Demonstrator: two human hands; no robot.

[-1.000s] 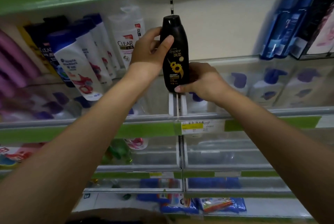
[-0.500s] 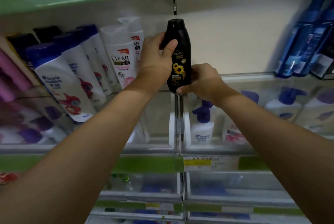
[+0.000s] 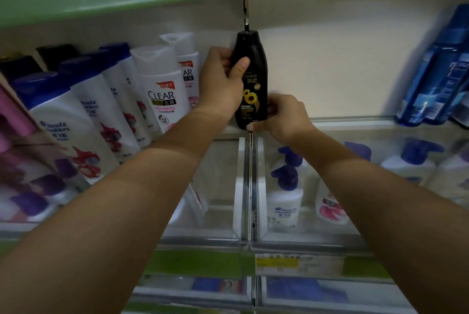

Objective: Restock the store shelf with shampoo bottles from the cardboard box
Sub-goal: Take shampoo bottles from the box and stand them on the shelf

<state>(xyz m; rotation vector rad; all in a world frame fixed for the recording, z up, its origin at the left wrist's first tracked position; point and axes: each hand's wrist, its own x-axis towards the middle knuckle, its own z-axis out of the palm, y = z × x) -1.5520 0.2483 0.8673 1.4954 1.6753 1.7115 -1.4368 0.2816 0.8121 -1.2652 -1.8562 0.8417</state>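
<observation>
Lowered slightly, one black bottle [image 3: 252,80] gripped by two hands [image 3: 220,82].

One black bottle [image 3: 251,80] at center frame, with two hands [image 3: 220,85] on it. Two white Clear bottles [image 3: 162,90] to its left. Left of those, three blue-capped white bottles [image 3: 63,121]. Lower right, three pump bottles [image 3: 285,197]. Blue bottles [image 3: 431,70] upper right: count unclear.

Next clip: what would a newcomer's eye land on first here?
A black bottle with a sunflower label, held upright at centre against the pale shelf back. The left hand grips its upper body, the right hand its base. White bottles crowd the shelf to its left.
</observation>
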